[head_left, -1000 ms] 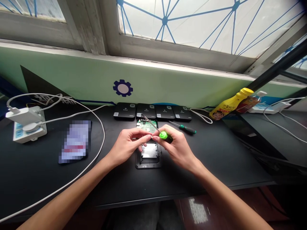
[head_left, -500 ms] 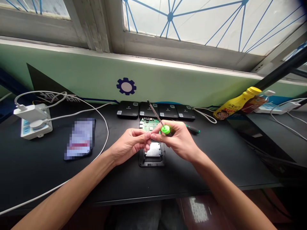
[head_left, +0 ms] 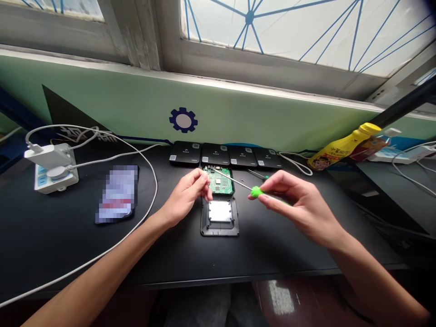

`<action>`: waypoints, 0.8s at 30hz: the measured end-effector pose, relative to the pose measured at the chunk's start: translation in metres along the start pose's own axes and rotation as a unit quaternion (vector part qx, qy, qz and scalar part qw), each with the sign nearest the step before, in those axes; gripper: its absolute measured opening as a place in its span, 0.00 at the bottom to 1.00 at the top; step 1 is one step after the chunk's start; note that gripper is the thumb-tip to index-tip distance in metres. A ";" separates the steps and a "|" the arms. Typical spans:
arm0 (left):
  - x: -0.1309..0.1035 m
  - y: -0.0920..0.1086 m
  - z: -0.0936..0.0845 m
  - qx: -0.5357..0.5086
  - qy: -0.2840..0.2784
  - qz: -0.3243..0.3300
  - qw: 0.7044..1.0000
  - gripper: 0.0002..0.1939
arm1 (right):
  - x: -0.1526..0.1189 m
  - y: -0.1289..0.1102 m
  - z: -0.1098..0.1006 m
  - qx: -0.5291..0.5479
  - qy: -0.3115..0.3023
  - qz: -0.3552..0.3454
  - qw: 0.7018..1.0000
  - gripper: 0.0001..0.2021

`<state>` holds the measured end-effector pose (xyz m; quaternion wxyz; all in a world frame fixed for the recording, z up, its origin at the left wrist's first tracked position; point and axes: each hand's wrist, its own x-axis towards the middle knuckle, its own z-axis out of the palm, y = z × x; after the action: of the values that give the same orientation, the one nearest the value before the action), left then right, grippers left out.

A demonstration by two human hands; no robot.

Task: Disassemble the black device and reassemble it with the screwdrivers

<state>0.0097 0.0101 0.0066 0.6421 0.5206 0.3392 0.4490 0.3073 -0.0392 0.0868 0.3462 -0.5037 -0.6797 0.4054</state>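
My right hand (head_left: 289, 202) pinches a screwdriver (head_left: 256, 192) by its bright green handle. The long metal shaft points left and up, its tip over the top edge of the green circuit board (head_left: 220, 179). That board lies in a dark open case half. Just left of it is my left hand (head_left: 190, 193), fingers curled and pressed together; whatever they hold is hidden or too small to name. Nearer the desk's front edge lies the other case half, a black cover (head_left: 220, 229) with a silvery metal plate (head_left: 220, 211) on it.
Several closed black boxes (head_left: 215, 154) line the back wall. A second screwdriver (head_left: 260, 174) and tiny screws (head_left: 242, 180) lie right of the board. To the left are a phone (head_left: 117, 193), a white cable (head_left: 155, 181) and a power strip (head_left: 56, 172); a yellow bottle (head_left: 340, 147) stands tilted at right.
My hands have come apart. The right moved right with the screwdriver, whose shaft now slants lower to the left. My left hand shifted slightly up, and the circuit board shows more.
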 end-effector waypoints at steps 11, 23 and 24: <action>-0.009 -0.003 0.000 0.384 0.023 0.270 0.883 0.07 | -0.023 0.002 -0.018 -0.150 0.051 -0.033 0.987 0.12; -0.010 -0.014 -0.004 0.454 -0.013 0.310 0.835 0.09 | -0.022 0.007 -0.018 -0.175 0.039 -0.035 0.983 0.11; -0.010 -0.015 -0.004 0.455 -0.013 0.306 0.836 0.09 | -0.022 0.007 -0.018 -0.176 0.037 -0.034 0.983 0.11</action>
<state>0.0060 0.0016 -0.0089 0.1669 0.8371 0.3199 0.4112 0.3316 -0.0552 0.0868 0.2910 -0.5479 -0.7439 0.2485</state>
